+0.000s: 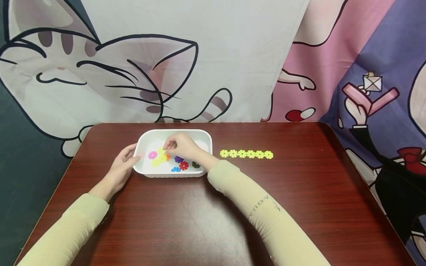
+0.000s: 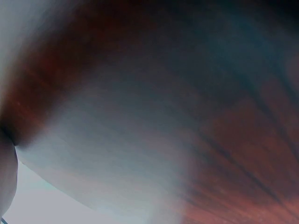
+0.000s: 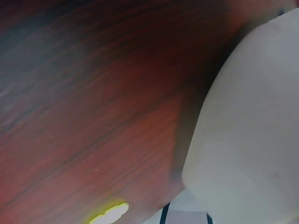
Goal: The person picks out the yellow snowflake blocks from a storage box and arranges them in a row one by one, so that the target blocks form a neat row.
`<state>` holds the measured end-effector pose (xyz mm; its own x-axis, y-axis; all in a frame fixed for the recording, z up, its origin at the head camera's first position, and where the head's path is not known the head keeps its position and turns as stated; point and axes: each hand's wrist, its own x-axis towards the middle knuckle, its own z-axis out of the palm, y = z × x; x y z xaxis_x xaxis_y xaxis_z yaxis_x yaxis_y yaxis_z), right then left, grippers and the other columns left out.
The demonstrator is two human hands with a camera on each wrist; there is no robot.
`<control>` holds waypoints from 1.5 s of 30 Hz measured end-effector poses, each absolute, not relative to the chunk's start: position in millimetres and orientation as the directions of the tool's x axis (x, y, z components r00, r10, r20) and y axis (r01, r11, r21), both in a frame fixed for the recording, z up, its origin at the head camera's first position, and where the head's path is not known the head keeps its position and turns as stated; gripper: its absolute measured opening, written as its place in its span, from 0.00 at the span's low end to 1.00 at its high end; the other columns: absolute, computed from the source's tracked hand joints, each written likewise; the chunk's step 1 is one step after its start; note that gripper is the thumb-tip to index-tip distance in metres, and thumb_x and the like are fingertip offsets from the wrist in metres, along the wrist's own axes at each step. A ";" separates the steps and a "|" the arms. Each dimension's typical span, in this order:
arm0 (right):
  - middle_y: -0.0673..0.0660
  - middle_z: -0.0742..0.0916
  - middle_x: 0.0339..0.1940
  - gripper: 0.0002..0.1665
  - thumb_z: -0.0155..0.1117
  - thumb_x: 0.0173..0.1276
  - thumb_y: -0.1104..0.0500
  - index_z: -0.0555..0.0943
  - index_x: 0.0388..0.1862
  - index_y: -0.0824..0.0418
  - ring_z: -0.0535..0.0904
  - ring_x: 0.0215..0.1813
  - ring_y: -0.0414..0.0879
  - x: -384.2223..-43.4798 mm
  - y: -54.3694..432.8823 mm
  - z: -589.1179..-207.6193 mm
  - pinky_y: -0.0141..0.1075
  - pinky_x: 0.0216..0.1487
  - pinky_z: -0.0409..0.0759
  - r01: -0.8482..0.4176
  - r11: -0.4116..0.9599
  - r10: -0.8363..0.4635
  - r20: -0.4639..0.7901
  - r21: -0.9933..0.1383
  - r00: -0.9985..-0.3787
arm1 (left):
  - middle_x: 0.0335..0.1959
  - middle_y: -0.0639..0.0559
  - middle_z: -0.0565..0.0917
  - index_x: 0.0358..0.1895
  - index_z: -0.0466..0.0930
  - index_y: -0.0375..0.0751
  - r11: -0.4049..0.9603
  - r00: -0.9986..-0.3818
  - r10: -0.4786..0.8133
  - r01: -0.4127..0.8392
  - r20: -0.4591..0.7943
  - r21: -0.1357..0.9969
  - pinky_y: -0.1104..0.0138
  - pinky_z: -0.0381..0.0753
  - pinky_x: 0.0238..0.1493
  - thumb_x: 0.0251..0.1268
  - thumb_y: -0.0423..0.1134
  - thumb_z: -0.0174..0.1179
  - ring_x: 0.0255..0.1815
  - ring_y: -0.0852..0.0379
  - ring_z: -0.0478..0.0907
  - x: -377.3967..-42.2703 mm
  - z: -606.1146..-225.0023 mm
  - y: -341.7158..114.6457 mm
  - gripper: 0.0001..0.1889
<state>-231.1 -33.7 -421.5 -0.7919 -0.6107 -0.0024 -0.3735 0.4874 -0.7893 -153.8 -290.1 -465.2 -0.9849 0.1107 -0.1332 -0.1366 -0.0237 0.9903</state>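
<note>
My left hand (image 1: 122,167) grips the left end of a white plastic tray (image 1: 173,174), thumb at the rim and fingers along the outer wall. Inside the tray lie flower-shaped plastic pieces: yellow (image 1: 156,162), pink (image 1: 152,155), orange, purple (image 1: 178,159), red (image 1: 183,166), blue (image 1: 175,169) and dark green (image 1: 196,164). Over the tray, my right hand (image 1: 182,146) reaches in with bent fingers, fingertips right at the yellow pieces. I cannot tell whether a piece is between them. The left wrist view is mostly blurred.
Right of the tray, several yellow flower pieces (image 1: 246,154) form a straight row on the dark red-brown table (image 1: 299,207). A cloth printed with a cartoon cat (image 1: 233,48) hangs behind the table's back edge.
</note>
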 end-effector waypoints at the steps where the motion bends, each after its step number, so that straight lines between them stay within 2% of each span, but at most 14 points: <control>1: 0.57 0.91 0.41 0.05 0.74 0.71 0.64 0.89 0.44 0.64 0.84 0.42 0.42 -230.9 -35.6 -421.6 0.20 0.45 0.79 -0.375 0.489 -0.615 -0.006 -0.788 -0.789 | 0.83 0.39 0.55 0.75 0.62 0.46 -0.023 -0.985 0.110 -0.137 -0.134 0.990 0.86 0.70 0.67 0.82 0.33 0.55 0.84 0.59 0.57 -154.0 -465.0 -290.2 0.24; 7: 0.57 0.91 0.39 0.04 0.74 0.71 0.65 0.89 0.43 0.63 0.82 0.40 0.40 -231.1 -46.4 -423.4 0.19 0.44 0.77 -0.422 0.500 -0.651 -0.007 -0.756 -0.759 | 0.84 0.38 0.54 0.75 0.62 0.47 -0.015 -0.984 0.112 -0.143 -0.140 0.990 0.85 0.70 0.68 0.83 0.34 0.55 0.86 0.56 0.54 -154.2 -464.5 -290.4 0.25; 17: 0.55 0.91 0.40 0.05 0.73 0.71 0.65 0.89 0.44 0.62 0.82 0.42 0.39 -232.1 -54.8 -428.9 0.19 0.46 0.76 -0.477 0.534 -0.681 -0.021 -0.698 -0.732 | 0.83 0.39 0.57 0.73 0.63 0.47 -0.033 -0.986 0.112 -0.124 -0.120 0.992 0.87 0.71 0.64 0.82 0.32 0.55 0.81 0.63 0.60 -153.2 -464.8 -289.4 0.23; 26: 0.54 0.87 0.42 0.08 0.76 0.69 0.63 0.89 0.45 0.61 0.81 0.44 0.40 -231.0 -53.8 -438.6 0.21 0.48 0.76 -0.499 0.569 -0.687 -0.044 -0.653 -0.725 | 0.84 0.37 0.55 0.77 0.61 0.43 -0.021 -0.985 0.115 -0.135 -0.132 0.991 0.87 0.72 0.64 0.83 0.32 0.54 0.85 0.56 0.56 -153.6 -463.7 -289.3 0.25; 33: 0.52 0.87 0.44 0.10 0.77 0.69 0.60 0.88 0.48 0.59 0.81 0.47 0.41 -229.8 -55.3 -440.5 0.22 0.51 0.77 -0.510 0.612 -0.675 -0.061 -0.605 -0.736 | 0.81 0.42 0.59 0.74 0.63 0.45 -0.052 -0.987 0.107 -0.127 -0.120 0.991 0.87 0.72 0.64 0.82 0.31 0.54 0.78 0.68 0.63 -153.2 -466.4 -289.7 0.23; 36: 0.53 0.87 0.45 0.11 0.77 0.70 0.59 0.88 0.49 0.58 0.81 0.48 0.42 -229.3 -56.0 -440.9 0.24 0.52 0.78 -0.516 0.627 -0.671 -0.068 -0.584 -0.739 | 0.81 0.43 0.60 0.73 0.64 0.46 -0.060 -0.988 0.106 -0.122 -0.115 0.991 0.87 0.71 0.65 0.82 0.31 0.54 0.76 0.70 0.64 -153.1 -467.5 -289.8 0.23; 45: 0.53 0.88 0.46 0.14 0.76 0.71 0.58 0.88 0.53 0.59 0.81 0.49 0.42 -232.3 -56.3 -443.8 0.25 0.54 0.78 -0.516 0.637 -0.673 -0.087 -0.572 -0.735 | 0.83 0.41 0.57 0.74 0.64 0.47 -0.055 -0.987 0.105 -0.131 -0.125 0.990 0.86 0.71 0.66 0.82 0.31 0.54 0.85 0.58 0.56 -153.8 -467.7 -289.8 0.23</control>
<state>-232.3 -56.3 -443.8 -0.7346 -0.6729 -0.0871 -0.5161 0.6375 -0.5720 -153.8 -289.8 -467.7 -0.9866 0.1050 -0.1252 -0.1315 -0.0554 0.9898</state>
